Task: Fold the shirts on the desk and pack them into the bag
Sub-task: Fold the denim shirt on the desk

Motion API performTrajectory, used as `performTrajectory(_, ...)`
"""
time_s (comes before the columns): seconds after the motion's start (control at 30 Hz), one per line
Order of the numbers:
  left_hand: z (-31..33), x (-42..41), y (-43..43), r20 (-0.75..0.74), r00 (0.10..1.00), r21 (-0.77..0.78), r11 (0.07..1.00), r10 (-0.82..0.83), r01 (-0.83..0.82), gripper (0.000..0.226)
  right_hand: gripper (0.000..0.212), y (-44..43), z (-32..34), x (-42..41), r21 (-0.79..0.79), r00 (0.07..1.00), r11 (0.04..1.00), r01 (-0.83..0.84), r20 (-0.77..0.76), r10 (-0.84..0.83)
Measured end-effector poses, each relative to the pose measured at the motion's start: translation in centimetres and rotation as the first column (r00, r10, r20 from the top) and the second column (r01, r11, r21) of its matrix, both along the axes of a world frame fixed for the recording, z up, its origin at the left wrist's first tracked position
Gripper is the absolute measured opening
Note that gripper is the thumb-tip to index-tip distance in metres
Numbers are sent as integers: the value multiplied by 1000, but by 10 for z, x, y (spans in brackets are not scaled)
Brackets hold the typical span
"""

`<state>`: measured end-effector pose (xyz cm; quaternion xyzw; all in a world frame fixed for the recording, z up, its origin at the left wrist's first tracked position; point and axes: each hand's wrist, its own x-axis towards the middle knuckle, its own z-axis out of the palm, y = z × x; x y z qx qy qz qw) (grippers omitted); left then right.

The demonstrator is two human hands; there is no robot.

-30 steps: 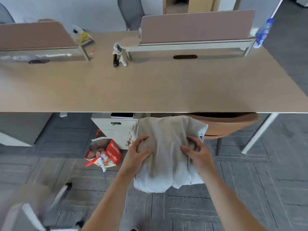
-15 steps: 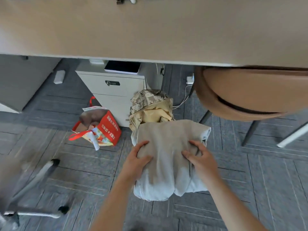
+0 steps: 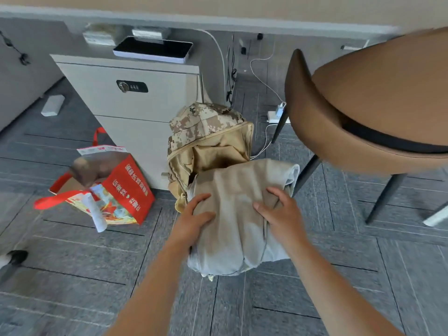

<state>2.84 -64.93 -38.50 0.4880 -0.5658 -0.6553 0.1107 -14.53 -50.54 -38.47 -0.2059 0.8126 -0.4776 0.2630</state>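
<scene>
Left hand [image 3: 194, 218] and right hand [image 3: 278, 212] grip the folded shirt [image 3: 235, 221] (bag [image 3: 208, 141] just beyond)

The folded shirt [image 3: 242, 214] was held between the left hand [image 3: 194, 221] and the right hand [image 3: 281, 214], one at each side, above the floor [image 3: 72, 263] and overlapping the near edge of the bag [image 3: 208, 141]. The bag stood against the right front corner of the cabinet [image 3: 135, 105], below the tabletop [image 3: 218, 8]. A flat device [image 3: 152, 49], possibly a tablet, lay on the cabinet. A carrier bag [image 3: 116, 187] stood left of the bag. The chair [image 3: 375, 105] stood to the right, a power strip [image 3: 276, 115] behind its leg
</scene>
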Motion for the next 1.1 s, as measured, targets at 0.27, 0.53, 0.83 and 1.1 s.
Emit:
performTrajectory(0.27,-37,20,-18,-47,997,-96,993,66,-70,42,47,-31,-25,17,-83,994,991,-109,-2,109)
performTrajectory(0.53,-41,26,-13,-138,978,-171,969,158,-181,38,45,-66,-21,19,-140,949,939,-316,-35,314)
performTrajectory(0.83,-55,41,-25,-173,950,-255,920,260,-298,37,46,-97,-33,25,-225,904,876,-427,-65,423)
performTrajectory(1.1,-74,37,-34,-125,966,-356,898,226,-257,42,53,-119,-74,10,-115,930,923,-368,-36,366)
